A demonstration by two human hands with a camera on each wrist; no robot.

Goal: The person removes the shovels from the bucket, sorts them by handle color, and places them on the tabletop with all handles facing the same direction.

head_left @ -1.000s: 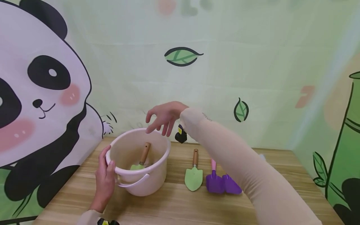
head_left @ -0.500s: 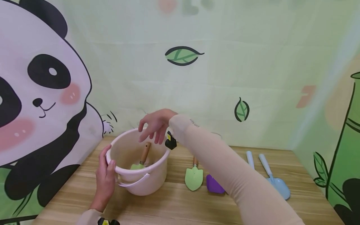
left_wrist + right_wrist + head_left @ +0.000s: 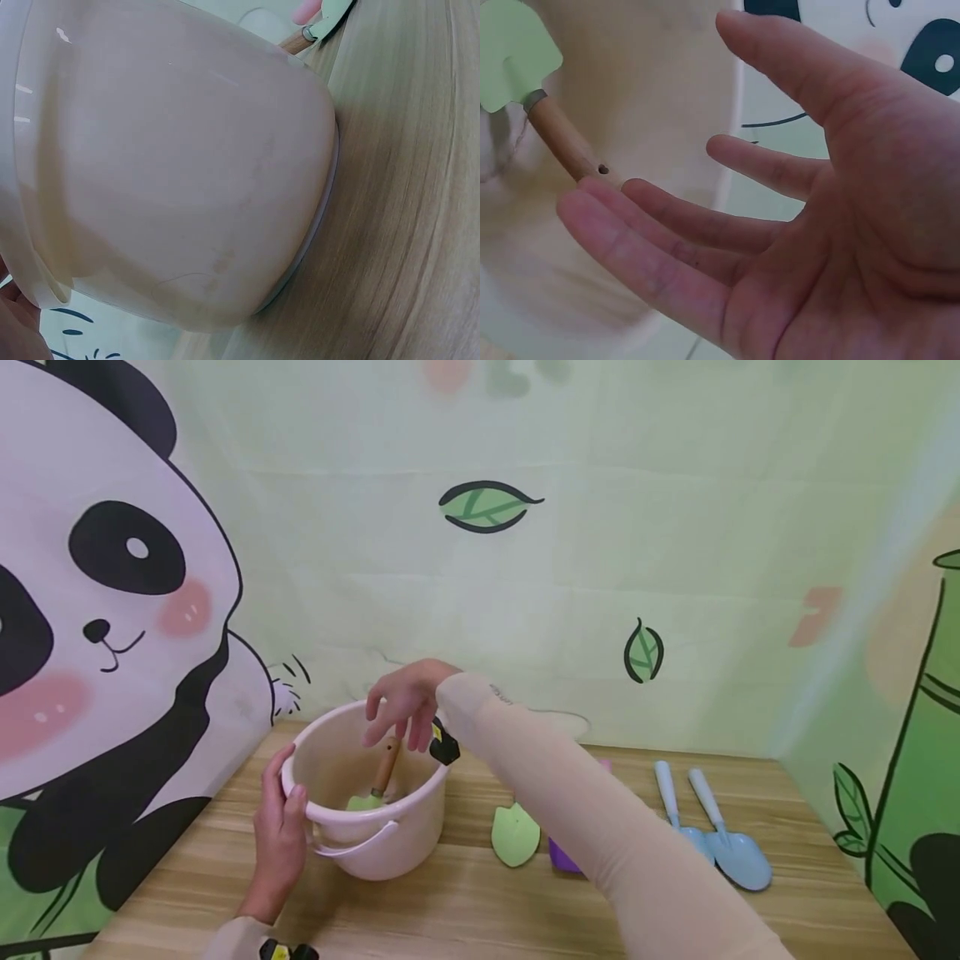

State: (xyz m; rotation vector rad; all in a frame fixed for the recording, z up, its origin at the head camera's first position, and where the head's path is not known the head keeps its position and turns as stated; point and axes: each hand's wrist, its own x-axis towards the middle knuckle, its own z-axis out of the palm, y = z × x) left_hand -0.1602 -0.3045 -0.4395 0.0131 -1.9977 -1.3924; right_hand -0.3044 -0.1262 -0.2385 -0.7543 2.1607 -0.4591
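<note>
A pale pink bucket (image 3: 390, 852) stands on the table, its handle hanging at the front. My left hand (image 3: 279, 835) grips the bucket's rim at the left, thumb inside the edge. Within the bucket leans a small trowel (image 3: 386, 766) with a green blade and wooden handle. Over the bucket's far right side is my right hand (image 3: 405, 700), holding nothing. In the right wrist view, its fingers (image 3: 652, 262) are spread and relaxed, close to the end of the trowel's wooden handle (image 3: 562, 139); whether they touch it I cannot tell.
Right of the bucket lies another green trowel (image 3: 515, 835), partly behind my right sleeve (image 3: 555, 777). A purple blade (image 3: 562, 857) is mostly covered by that arm. Two light blue shovels (image 3: 742, 858) lie farther right. A printed cloth (image 3: 525, 610) hangs behind the wooden table (image 3: 480, 910).
My right hand has moved left and down, from above the rim to the bucket's mouth. The blue shovels have come into view from behind the arm. My left hand stays on the rim.
</note>
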